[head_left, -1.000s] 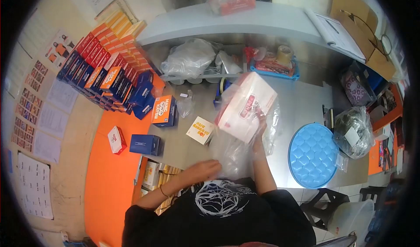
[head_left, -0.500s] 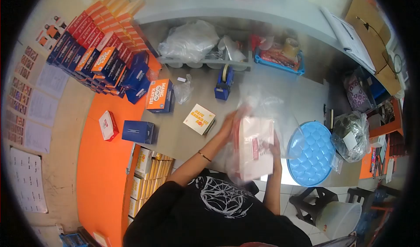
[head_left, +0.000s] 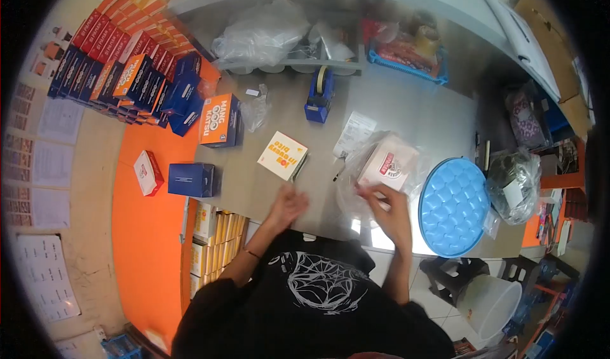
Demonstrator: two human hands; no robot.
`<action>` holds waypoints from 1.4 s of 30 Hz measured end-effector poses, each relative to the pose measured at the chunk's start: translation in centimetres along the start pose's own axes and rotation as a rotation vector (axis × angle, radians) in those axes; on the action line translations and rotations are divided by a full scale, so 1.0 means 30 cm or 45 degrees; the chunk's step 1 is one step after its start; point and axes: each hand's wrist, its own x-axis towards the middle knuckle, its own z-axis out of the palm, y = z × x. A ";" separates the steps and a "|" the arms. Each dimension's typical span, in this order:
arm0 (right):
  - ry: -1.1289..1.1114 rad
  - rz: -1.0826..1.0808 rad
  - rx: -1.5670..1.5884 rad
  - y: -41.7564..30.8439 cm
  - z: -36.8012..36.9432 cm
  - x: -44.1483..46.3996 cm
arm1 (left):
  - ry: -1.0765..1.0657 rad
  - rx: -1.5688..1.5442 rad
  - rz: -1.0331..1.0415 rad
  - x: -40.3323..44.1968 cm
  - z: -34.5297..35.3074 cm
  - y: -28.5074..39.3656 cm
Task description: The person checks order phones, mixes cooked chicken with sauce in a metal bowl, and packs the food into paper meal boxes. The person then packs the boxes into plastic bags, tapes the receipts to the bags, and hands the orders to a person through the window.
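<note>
A white box with a red label [head_left: 389, 163] lies on the metal table inside a clear plastic bag [head_left: 348, 197]. My right hand [head_left: 389, 208] is over the bag's near edge, thumb and forefinger pinched together on the plastic. Apart from it, my left hand [head_left: 287, 208] hovers at the table's front edge, smeared by motion; its fingers look partly curled and no object shows in them. Just beyond that hand sits a cream box with yellow lettering [head_left: 283, 156]. A printed paper slip [head_left: 356, 133] and a dark pen [head_left: 339, 169] lie beside the bag.
A blue tape dispenser [head_left: 319, 98] stands farther back. To the right are a round blue cushioned stool top [head_left: 455, 206] and a stuffed plastic bag [head_left: 513, 187]. An orange-and-navy box [head_left: 218, 121], a navy box [head_left: 190, 180] and stacked boxes [head_left: 136, 79] are at left.
The bagged white box has gone from between both hands down onto the table. My left hand has moved away to the left. The paper slip and pen now show.
</note>
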 end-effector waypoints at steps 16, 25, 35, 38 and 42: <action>0.214 0.270 0.984 0.198 0.332 0.132 | -0.091 0.525 0.407 -0.074 0.094 0.260; 0.875 0.260 0.619 0.333 -0.035 0.109 | -0.365 1.499 0.892 0.214 0.463 -0.087; 0.377 -0.023 -0.303 0.249 0.010 -0.197 | -0.424 2.091 1.859 -0.020 0.891 0.166; -0.015 0.090 -0.695 0.239 0.001 -0.302 | -0.602 2.168 1.853 0.220 0.991 0.135; 0.378 0.072 -0.643 0.032 -0.318 -0.429 | -0.672 2.477 1.960 0.236 1.116 0.350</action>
